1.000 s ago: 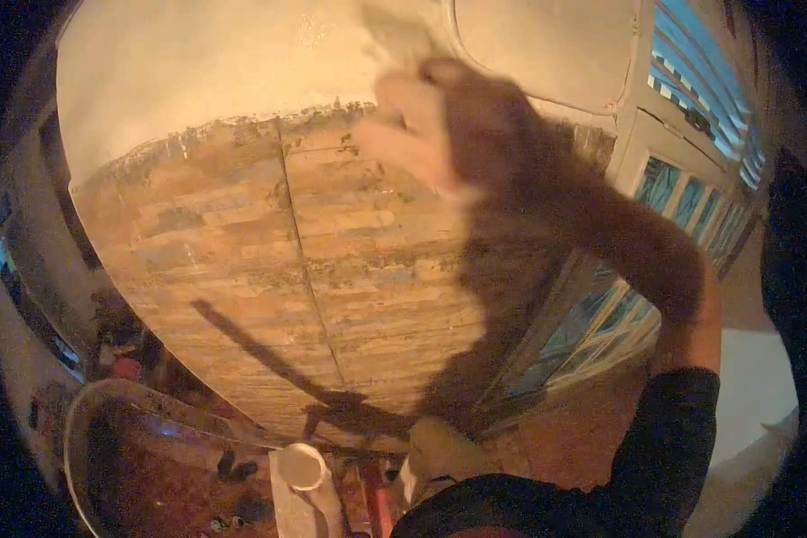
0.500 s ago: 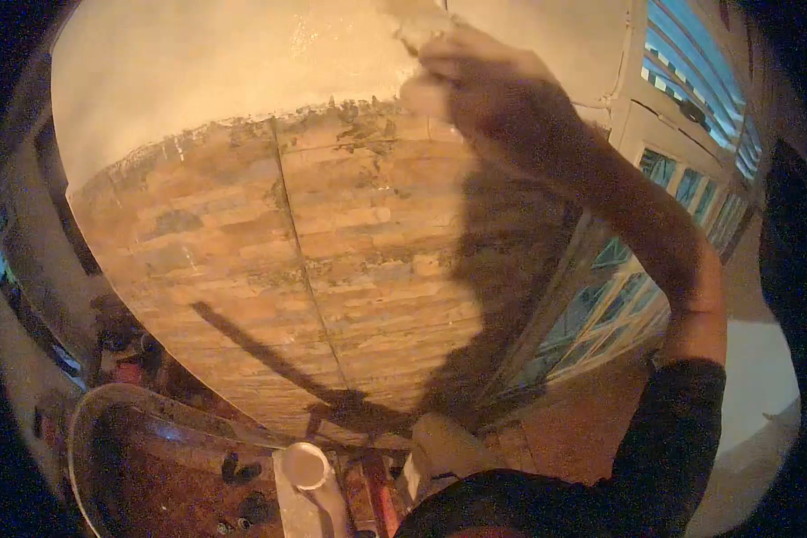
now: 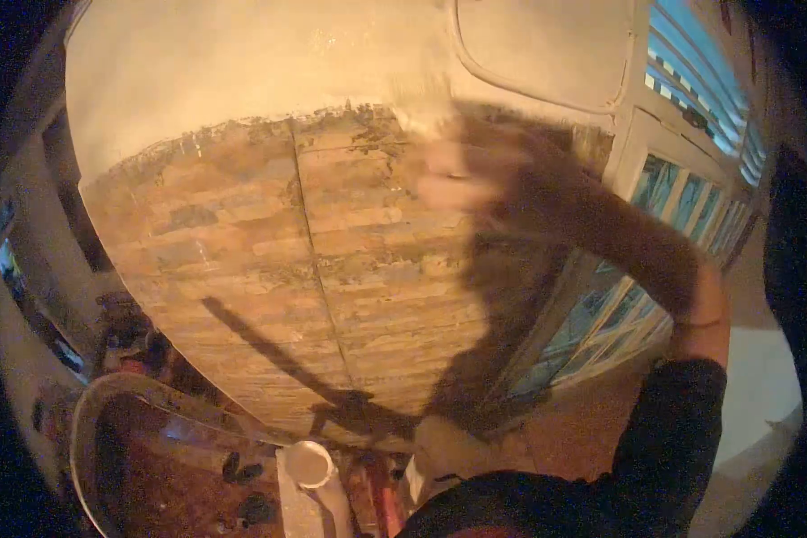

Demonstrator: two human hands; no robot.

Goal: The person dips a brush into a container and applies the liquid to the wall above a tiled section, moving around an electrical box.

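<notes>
My right hand is closed around a paintbrush, blurred by motion. Its pale bristles point up and touch or nearly touch the wall at the lower border of the cream paint. Below that border the wall has a worn, brick-like pattern with dark stains and a vertical seam. My left hand does not show. A pale cup with light-coloured contents stands low in the view on a pale board, well away from my right hand.
To the right is a slatted window, above a door or shutter with glass panes. A curved rim of a clear-looking object lies at lower left. Dark shoes are on the reddish floor. My arm's shadow falls across the wall.
My right hand and the paintbrush have moved down from the cream area to its lower edge. The view has shifted slightly, and the cup has stayed in place.
</notes>
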